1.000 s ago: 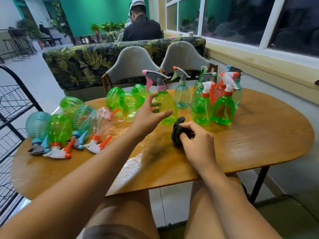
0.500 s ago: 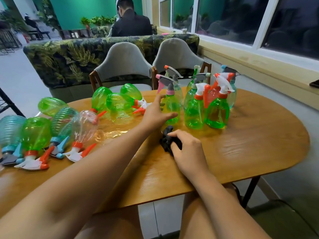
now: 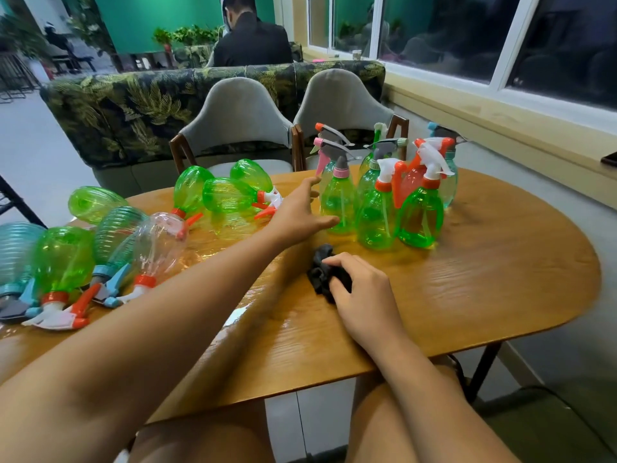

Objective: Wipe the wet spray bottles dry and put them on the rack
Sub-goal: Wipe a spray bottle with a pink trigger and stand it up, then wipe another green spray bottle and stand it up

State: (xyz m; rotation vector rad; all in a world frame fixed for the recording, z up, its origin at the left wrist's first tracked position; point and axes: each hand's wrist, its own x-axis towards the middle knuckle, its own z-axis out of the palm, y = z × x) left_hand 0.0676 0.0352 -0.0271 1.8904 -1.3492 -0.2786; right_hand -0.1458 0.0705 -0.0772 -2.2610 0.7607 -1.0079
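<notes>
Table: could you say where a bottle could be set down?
The right end of the table is bare, between the standing bottles, the rim and the right hand gripping the black cloth. The left side is crowded with lying bottles; the left hand fills the gap between them.

Upright cluster, far right of centre on table (image 3: pixel 500 279): pink-collar green bottle (image 3: pixel 338 203) w/ grey trigger at cluster's left. Two orange-collar green bottles (image 3: pixel 421 217) w/ white triggers stand nearest. Red-tinted bottle (image 3: pixel 411 179) and teal bottle (image 3: pixel 449 187) stand behind them; others at the back are partly hidden. All are packed close together.

Lying on sides at centre far: three green bottles (image 3: pixel 227 195). Lying at near left: clear bottle (image 3: pixel 160 243), green one (image 3: pixel 63 259) and ribbed teal ones (image 3: pixel 117 228), triggers pointing near; another green bottle (image 3: pixel 93 202) lies further back.

Black cloth (image 3: pixel 320 272), bunched, near centre, gripped under right hand (image 3: pixel 362 292).
</notes>
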